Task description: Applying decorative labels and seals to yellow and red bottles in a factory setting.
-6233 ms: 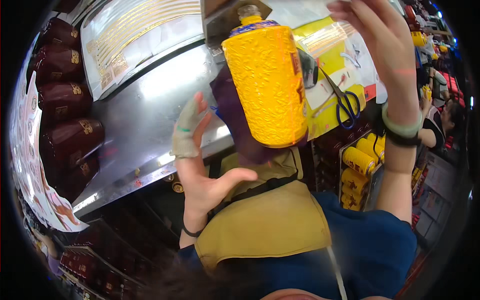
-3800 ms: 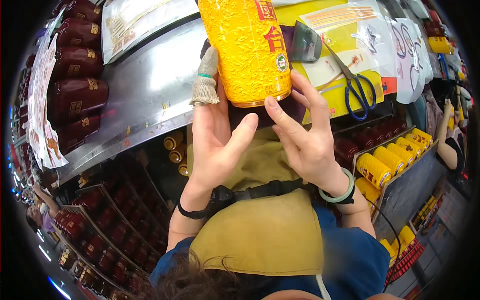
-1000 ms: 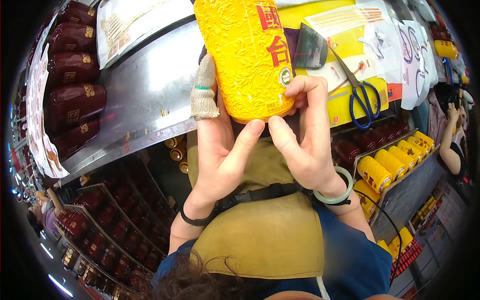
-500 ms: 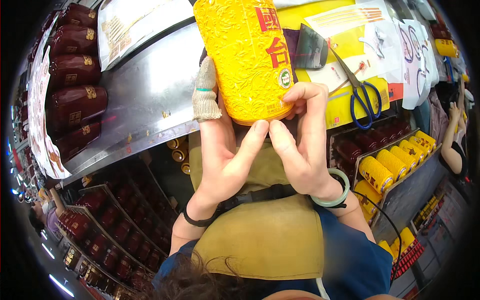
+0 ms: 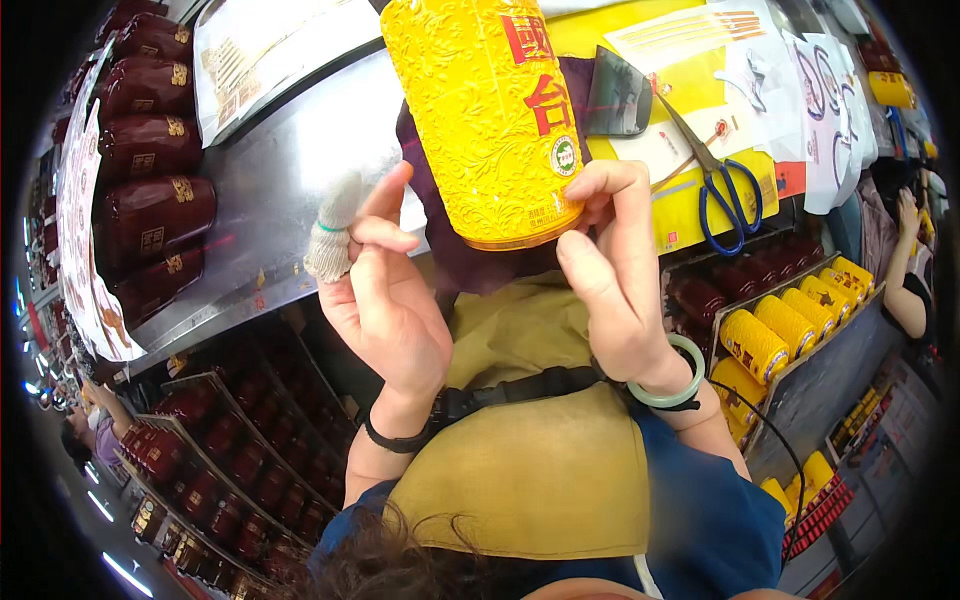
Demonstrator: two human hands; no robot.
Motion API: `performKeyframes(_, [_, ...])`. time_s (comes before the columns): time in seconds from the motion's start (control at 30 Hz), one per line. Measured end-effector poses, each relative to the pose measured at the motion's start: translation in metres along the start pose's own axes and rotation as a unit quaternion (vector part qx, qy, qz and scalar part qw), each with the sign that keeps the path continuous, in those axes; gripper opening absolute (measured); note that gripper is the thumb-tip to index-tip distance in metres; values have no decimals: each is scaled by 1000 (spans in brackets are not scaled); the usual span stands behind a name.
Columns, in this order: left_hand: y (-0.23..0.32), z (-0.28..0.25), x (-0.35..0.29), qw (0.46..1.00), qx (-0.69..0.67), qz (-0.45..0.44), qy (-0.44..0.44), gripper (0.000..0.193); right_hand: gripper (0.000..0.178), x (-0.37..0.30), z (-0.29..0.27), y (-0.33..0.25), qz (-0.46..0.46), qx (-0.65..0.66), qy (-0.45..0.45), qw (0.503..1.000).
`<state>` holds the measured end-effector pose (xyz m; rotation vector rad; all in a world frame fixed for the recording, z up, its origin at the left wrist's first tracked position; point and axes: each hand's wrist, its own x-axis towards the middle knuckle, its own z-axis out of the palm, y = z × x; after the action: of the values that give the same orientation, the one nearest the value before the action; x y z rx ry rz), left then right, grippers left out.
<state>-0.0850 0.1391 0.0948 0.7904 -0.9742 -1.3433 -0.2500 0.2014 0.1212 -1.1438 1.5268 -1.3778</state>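
A yellow embossed bottle [image 5: 470, 125] with large red characters and a small round green-and-white sticker lies at the table edge, its base toward me. Beneath it is a dark purple cloth [image 5: 490, 272]; the bottle's far end runs out of the picture. My right hand [image 5: 625, 285], with a pale bangle on its wrist, pinches the lower right edge of the base between thumb and curled fingers. Apart from the bottle, to its left, my left hand [image 5: 385, 300] has its fingers spread and holds nothing. One of its fingers wears a knitted finger cover [image 5: 332, 240].
Blue-handled scissors [image 5: 725, 195], a dark scraper-like blade [image 5: 618, 95] and label sheets [image 5: 690, 35] lie right of the bottle. Dark red jars [image 5: 155, 215] line the left. Racks of dark red jars [image 5: 220, 450] stand below, and yellow bottles [image 5: 752, 345] fill a shelf at right.
My left hand has let go of the bottle and moved left, its fingers opening. My right hand stays at the base, its thumb now a little apart from where the thumbs met.
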Motion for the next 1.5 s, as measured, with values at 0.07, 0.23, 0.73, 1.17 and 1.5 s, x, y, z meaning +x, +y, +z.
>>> performKeyframes(0.07, [2, 1, -1, 1000, 2, 2, -1, 39, 30, -1, -3, -1, 22, 44, 7, 999])
performKeyframes(0.23, [5, 8, 0, 999, 42, -1, -25, 39, 28, 4, -3, 1, 4, 45, 4, 999])
performKeyframes(0.73, [10, 34, -7, 979, 92, -95, -154, 91, 42, 5, -5, 4, -30, -34, -13, 999])
performKeyframes(1.17, [9, 36, -6, 981, 80, -104, -142, 89, 41, 6, -6, 4, -25, -25, -17, 999])
performKeyframes(1.5, [12, 37, -6, 978, 76, -113, -160, 90, 41, 7, -6, 1, -9, -23, -19, 1000])
